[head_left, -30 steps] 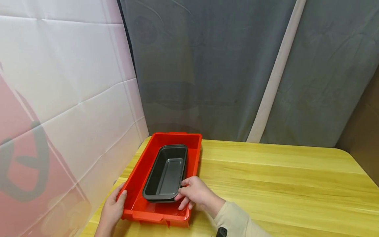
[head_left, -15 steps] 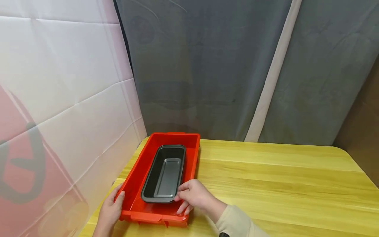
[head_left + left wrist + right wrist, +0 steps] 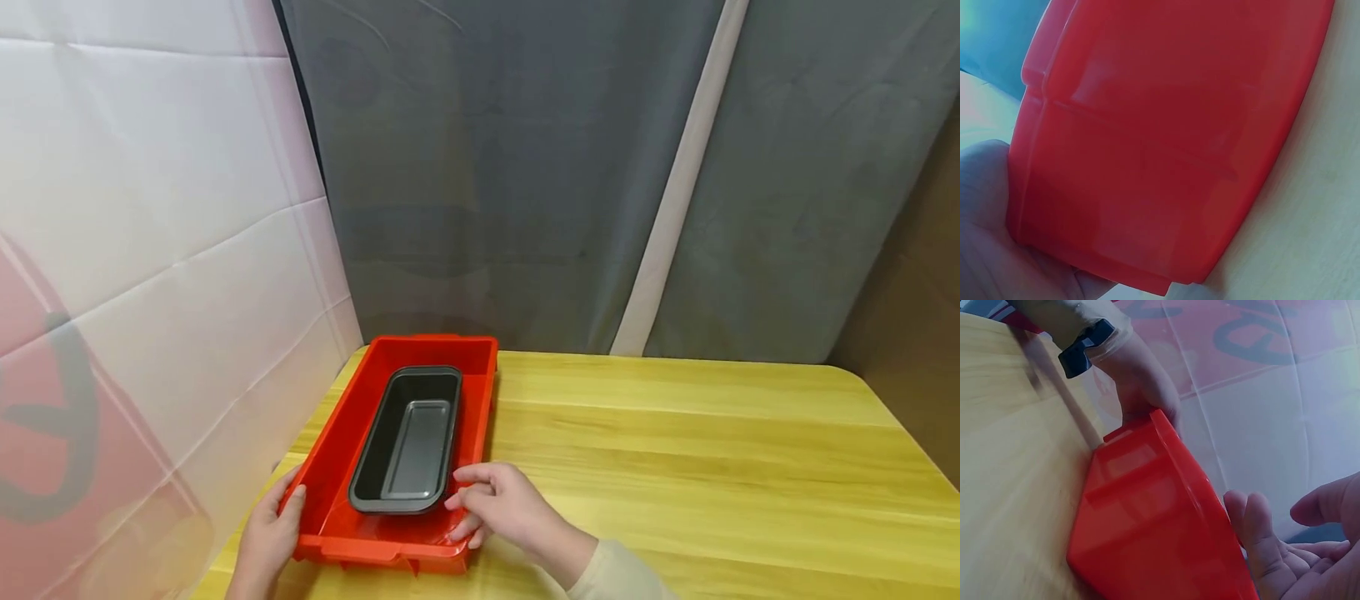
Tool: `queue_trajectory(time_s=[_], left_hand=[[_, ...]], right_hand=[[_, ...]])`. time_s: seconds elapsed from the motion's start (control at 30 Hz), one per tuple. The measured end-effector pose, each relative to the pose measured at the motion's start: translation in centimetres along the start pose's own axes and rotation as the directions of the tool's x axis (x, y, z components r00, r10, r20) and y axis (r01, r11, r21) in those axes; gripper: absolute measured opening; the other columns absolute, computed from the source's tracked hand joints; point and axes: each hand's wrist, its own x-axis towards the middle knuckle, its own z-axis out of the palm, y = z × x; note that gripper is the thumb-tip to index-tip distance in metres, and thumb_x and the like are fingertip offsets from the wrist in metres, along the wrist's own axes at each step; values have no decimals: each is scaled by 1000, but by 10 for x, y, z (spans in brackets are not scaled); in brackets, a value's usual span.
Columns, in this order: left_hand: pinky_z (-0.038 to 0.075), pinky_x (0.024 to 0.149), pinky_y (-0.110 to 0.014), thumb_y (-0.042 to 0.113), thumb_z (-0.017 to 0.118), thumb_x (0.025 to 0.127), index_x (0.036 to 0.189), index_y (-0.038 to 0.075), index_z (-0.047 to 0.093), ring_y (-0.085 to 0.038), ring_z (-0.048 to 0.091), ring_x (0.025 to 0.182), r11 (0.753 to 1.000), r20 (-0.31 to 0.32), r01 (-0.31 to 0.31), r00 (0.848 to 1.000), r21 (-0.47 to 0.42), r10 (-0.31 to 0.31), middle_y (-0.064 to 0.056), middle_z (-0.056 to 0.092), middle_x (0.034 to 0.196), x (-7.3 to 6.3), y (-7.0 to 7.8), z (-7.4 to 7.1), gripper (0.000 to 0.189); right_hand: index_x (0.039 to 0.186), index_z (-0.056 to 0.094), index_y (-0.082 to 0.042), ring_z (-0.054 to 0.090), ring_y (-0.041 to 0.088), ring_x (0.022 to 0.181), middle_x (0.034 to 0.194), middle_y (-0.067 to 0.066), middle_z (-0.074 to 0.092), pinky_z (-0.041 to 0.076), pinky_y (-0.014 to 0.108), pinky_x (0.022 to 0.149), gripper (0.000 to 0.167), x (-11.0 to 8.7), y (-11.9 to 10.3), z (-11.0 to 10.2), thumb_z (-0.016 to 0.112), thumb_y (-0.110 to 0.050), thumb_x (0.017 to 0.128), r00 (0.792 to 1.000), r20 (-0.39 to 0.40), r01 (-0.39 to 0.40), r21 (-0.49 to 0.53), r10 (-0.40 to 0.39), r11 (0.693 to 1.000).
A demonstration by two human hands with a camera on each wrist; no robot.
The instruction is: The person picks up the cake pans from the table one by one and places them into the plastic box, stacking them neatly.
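A dark grey loaf pan [image 3: 408, 450] lies lengthwise inside a red plastic tray [image 3: 337, 467], in the head view. My left hand [image 3: 266, 533] grips the tray's near left corner, thumb over the rim and the other fingers outside. In the left wrist view that hand [image 3: 997, 250] lies against the tray's outer wall [image 3: 1147, 156]. My right hand [image 3: 506, 504] hovers over the tray's near right rim, beside the pan's corner. The right wrist view shows its thumb and fingers [image 3: 1259, 519] spread apart with nothing between them.
The tray stands at the left end of a wooden table [image 3: 675, 467]. A white and pink printed cloth [image 3: 187, 275] borders the left side, and a grey curtain [image 3: 465, 183] hangs behind. A brown panel [image 3: 907, 292] rises at the right edge.
My right fingers have come off the loaf pan's near right corner, and the pan sits settled in the tray. The left hand keeps its grip. The head view has shifted slightly.
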Motion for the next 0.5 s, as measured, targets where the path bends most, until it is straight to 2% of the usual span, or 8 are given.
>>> queue_trajectory(time_s=[0.17, 0.33, 0.43, 0.5], left_hand=[[56, 82, -42, 26, 40, 105, 150, 2, 34, -39, 58, 106, 999, -56, -7, 998, 43, 9, -33, 45, 136, -2, 1, 3, 52], [52, 73, -35, 26, 43, 103, 141, 0, 46, -38, 60, 96, 980, -170, -16, 984, 200, 51, -33, 53, 126, -4, 3, 5, 47], [49, 77, -44, 24, 43, 101, 139, 1, 49, -41, 57, 98, 960, -230, 1, 971, 281, 67, -32, 55, 126, -5, 6, 5, 44], [46, 85, -53, 21, 43, 101, 140, 1, 47, -45, 55, 104, 948, -250, -7, 964, 317, 91, -32, 54, 127, -5, 8, 6, 44]], right_hand=[[131, 52, 10, 70, 23, 68, 99, 14, 70, 55, 26, 53, 39, -14, -2, -19, 52, -5, 95, 999, -1, 32, -13, -32, 999], [130, 54, 9, 71, 24, 74, 100, 17, 69, 57, 29, 59, 37, -28, 2, -41, 49, -7, 96, 999, 6, 53, -28, -53, 998], [130, 54, 9, 71, 26, 77, 101, 16, 69, 58, 30, 62, 36, -37, 2, -52, 49, -9, 98, 998, 12, 63, -38, -63, 997], [130, 53, 9, 71, 26, 79, 101, 14, 69, 57, 30, 63, 37, -43, 1, -59, 50, -10, 99, 997, 9, 77, -50, -77, 996]])
